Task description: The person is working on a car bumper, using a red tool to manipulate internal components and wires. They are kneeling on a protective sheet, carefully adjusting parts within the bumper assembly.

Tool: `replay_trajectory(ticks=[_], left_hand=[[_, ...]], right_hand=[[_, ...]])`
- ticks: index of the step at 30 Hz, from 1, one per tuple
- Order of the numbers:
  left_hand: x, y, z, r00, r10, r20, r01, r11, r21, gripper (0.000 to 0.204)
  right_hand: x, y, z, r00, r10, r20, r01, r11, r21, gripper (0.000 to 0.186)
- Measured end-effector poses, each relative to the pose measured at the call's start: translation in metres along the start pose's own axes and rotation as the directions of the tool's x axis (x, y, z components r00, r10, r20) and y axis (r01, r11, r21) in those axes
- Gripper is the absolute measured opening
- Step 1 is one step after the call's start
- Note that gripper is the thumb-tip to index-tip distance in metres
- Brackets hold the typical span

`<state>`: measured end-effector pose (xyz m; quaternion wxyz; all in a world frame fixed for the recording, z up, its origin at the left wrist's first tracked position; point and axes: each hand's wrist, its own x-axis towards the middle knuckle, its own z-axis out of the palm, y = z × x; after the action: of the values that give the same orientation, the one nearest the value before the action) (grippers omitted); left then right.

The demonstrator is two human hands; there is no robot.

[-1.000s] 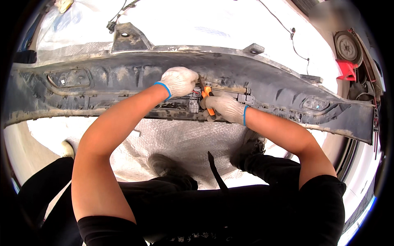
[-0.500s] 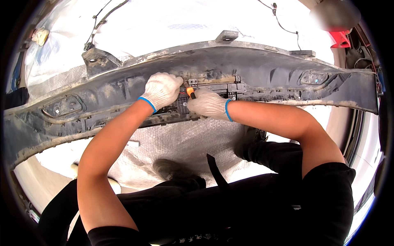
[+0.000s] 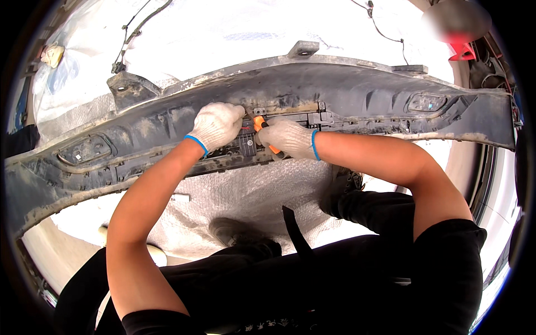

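Observation:
A long, dirty dark grey car bumper [image 3: 346, 84] lies across the view in front of me, its inner side up. My right hand [image 3: 287, 139], in a white knit glove with a blue cuff, is closed round an orange-and-black handled tool [image 3: 258, 121]; its kind is not clear. The tool's front end points toward my left hand [image 3: 219, 123], gloved alike, whose fingers are curled at the bumper's middle. What those fingers grip, if anything, is hidden. Between the hands a short red strand [image 3: 244, 128] shows above a black ribbed plastic part [image 3: 248, 146] with a screw.
White sheeting [image 3: 223, 33] spreads beyond the bumper, with dark cable harnesses [image 3: 137, 33] on it. Brackets [image 3: 304, 49] stick up along the far edge. Bubble wrap [image 3: 245, 190] lies by my shoes. A person's blurred head [image 3: 456, 21] is at top right.
My right hand has turned slightly, so more of the orange handle shows, including its lower end. The left hand has shifted a little left and down. The view has moved slightly.

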<state>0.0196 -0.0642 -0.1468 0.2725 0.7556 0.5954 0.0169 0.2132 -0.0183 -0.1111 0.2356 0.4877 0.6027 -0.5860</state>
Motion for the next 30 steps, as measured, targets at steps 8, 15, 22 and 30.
replay_trajectory(ticks=[8, 15, 22, 30], left_hand=[[0.0, -0.003, 0.002, 0.999, 0.028, -0.044, -0.029, 0.999, -0.021, 0.015], [0.001, 0.009, -0.007, 0.993, -0.115, 0.023, 0.118, 0.978, -0.174, 0.022], [0.002, -0.003, -0.002, 0.998, -0.055, -0.036, 0.048, 0.984, -0.173, 0.023], [-0.005, -0.005, -0.024, 0.995, 0.065, 0.072, -0.079, 0.976, 0.204, 0.019]], right_hand=[[-0.015, -0.011, -0.001, 0.99, 0.139, 0.026, -0.139, 0.931, 0.338, 0.01], [0.002, 0.014, 0.007, 0.998, -0.015, -0.055, 0.016, 1.0, 0.014, 0.008], [-0.006, 0.008, 0.008, 0.983, -0.084, -0.162, 0.039, 0.965, -0.261, 0.018], [-0.019, 0.005, 0.0, 0.997, 0.012, -0.074, -0.015, 0.999, -0.043, 0.02]])
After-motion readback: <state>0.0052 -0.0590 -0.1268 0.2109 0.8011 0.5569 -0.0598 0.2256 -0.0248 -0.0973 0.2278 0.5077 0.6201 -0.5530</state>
